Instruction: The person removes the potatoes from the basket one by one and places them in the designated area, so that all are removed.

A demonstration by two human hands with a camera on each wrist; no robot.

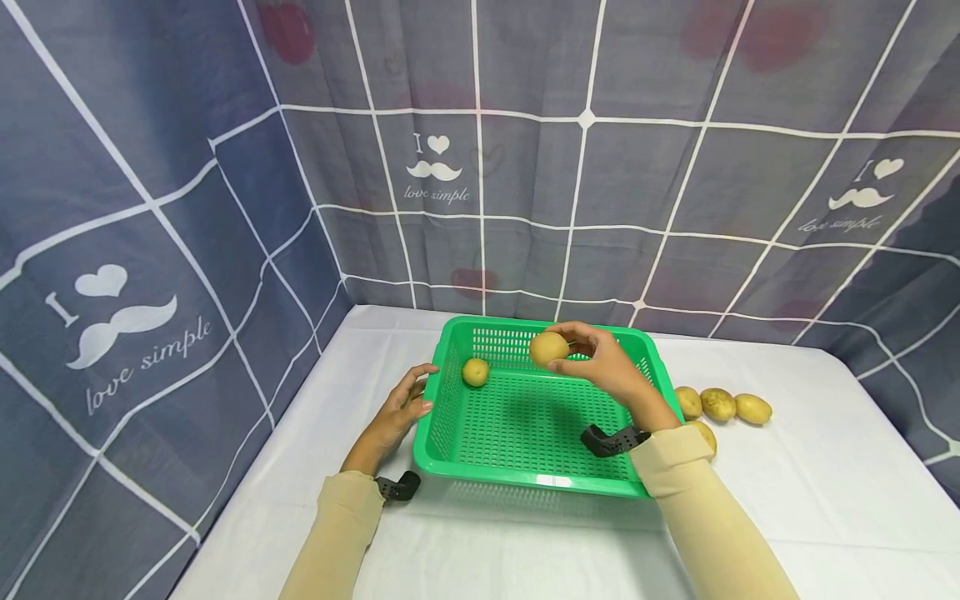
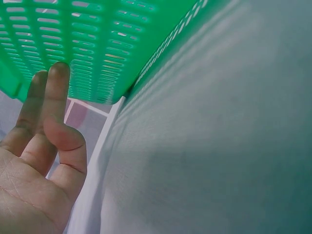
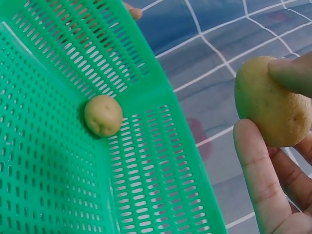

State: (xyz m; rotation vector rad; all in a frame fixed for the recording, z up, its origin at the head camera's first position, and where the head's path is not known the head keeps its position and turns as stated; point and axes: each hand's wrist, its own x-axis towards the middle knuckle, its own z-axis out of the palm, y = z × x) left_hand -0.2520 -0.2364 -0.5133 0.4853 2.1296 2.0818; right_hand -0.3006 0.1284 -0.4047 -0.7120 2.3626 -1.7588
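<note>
My right hand pinches a yellow potato between thumb and fingers, above the far part of a green plastic basket. In the right wrist view that held potato is seen against the backdrop, beyond the basket's wall. A second potato lies inside the basket, in its far left corner. At the basket's left side is my left hand; in the left wrist view its extended fingers lie against the slotted outer wall, and another digit is bent.
Several more potatoes lie on the white tablecloth, right of the basket; one is partly hidden by the right forearm. A grey-blue checked curtain hangs behind the table and along its left side.
</note>
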